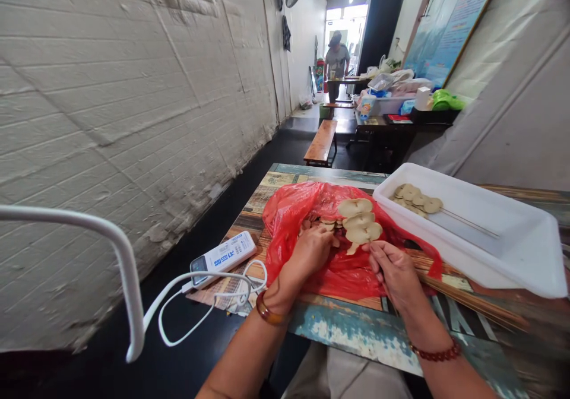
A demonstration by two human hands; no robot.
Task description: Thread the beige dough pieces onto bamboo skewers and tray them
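My right hand pinches the lower end of a skewer that carries several thin, round, pale tan food slices. The skewer is mostly hidden by the slices and my fingers. My left hand reaches into an open red plastic bag, its fingers curled down among loose round slices. Its fingertips are partly hidden, and I cannot make out what they grip. Right of the bag stands a white plastic tub, where finished-looking skewers of slices lie at the left end.
Bare wooden skewers lie in a bundle below the tub. A white power bank with a white cable sits at the table's left edge. Beyond are a wooden bench, a cluttered table and another person.
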